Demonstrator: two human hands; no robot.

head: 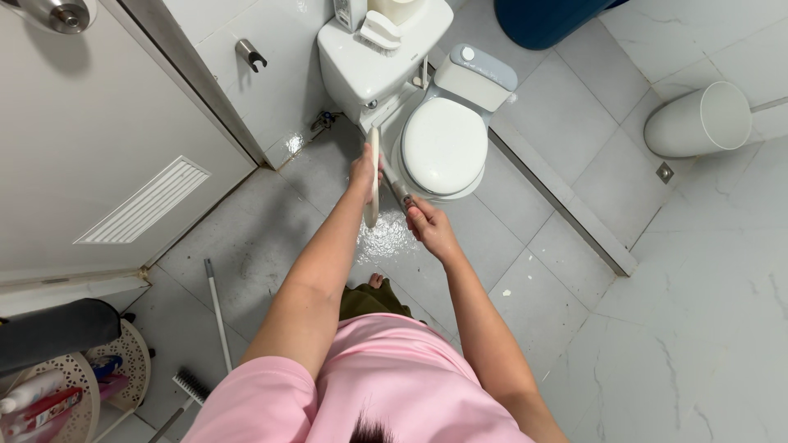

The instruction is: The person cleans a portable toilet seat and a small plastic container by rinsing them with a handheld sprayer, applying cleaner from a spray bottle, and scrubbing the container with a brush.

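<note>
The left hand point(362, 168) is closed around a long, flat, cream-coloured handle point(373, 176), held upright just left of the white toilet point(444, 146) with its lid down. The right hand point(428, 226) grips a thin grey rod point(399, 190), which angles up towards the toilet's base. Below both, the grey tiled floor point(246, 246) shines wet.

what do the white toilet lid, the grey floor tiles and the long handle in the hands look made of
White toilet lid: likely glossy plastic, smooth with even sheen. Grey floor tiles: matte ceramic or stone, with grout lines and a wet glare. Long pale handle: probably plastic, too thin to tell.
</note>
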